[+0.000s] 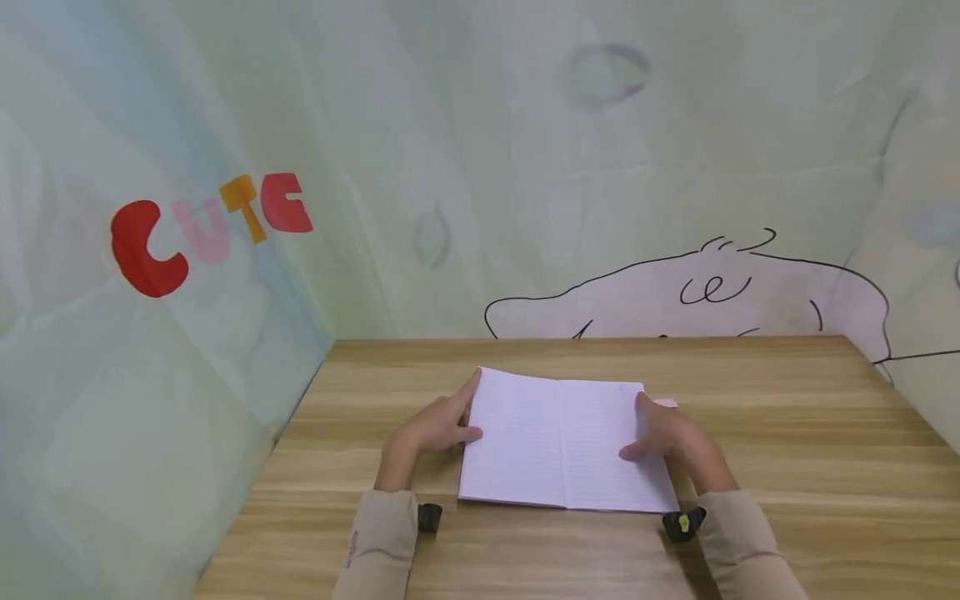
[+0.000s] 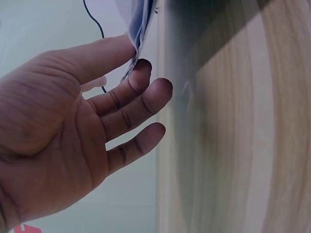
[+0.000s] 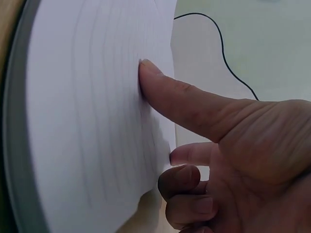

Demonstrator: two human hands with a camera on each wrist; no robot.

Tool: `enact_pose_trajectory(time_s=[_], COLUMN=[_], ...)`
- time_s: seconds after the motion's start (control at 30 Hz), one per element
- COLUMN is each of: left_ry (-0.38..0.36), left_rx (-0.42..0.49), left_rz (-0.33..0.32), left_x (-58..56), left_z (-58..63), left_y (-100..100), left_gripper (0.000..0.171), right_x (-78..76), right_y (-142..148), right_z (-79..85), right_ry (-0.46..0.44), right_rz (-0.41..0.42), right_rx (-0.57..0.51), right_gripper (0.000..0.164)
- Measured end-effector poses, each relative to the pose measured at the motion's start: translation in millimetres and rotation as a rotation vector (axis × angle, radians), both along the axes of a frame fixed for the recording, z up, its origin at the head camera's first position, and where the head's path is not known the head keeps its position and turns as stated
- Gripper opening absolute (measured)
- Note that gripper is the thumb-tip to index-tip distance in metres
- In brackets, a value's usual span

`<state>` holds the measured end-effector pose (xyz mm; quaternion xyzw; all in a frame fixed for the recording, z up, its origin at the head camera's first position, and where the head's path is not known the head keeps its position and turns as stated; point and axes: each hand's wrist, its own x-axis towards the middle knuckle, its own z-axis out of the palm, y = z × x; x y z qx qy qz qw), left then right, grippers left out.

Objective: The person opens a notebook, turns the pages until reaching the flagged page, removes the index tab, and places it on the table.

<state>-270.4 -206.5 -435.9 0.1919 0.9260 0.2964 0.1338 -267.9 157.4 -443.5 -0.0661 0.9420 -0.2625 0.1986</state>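
An open notebook with white ruled pages faces up, its centre fold running between the two hands. My left hand holds its left edge; in the left wrist view the thumb lies on one side of the edge and fingertips are on the other. At the right edge, my right hand grips the notebook. Its thumb presses on the ruled page, while the other fingers curl at the edge, partly hidden. A small pink piece shows beyond the right edge.
The notebook is over a wood-grain table. Behind the table hangs a pale green cloth with a cartoon outline and coloured letters. Dark wrist devices sit at both beige sleeves.
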Motion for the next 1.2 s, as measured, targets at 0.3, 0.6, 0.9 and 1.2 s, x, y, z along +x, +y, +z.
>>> enact_pose_trajectory(time_s=[0.3, 0.6, 0.9, 1.2], left_ry=[-0.013, -0.015, -0.021, -0.017], left_rx=[-0.004, -0.009, -0.013, -0.017], left_rz=[0.000, -0.002, 0.004, 0.007], left_x=[-1.6, -1.4, -0.2, 3.2], left_z=[2.3, 4.9, 5.7, 7.3], left_y=[2, 3, 3, 4], left_gripper=[0.095, 0.095, 0.095, 0.095], right_x=[1.9, 5.7, 10.3, 17.0], right_y=[2, -3, -12, -21], right_z=[6.5, 15.1, 14.6, 14.7], right_ry=[-0.007, 0.033, 0.060, 0.163], right_rz=[-0.008, 0.017, 0.055, 0.110], right_rx=[0.026, 0.102, 0.076, 0.232], right_gripper=[0.104, 0.087, 0.081, 0.066])
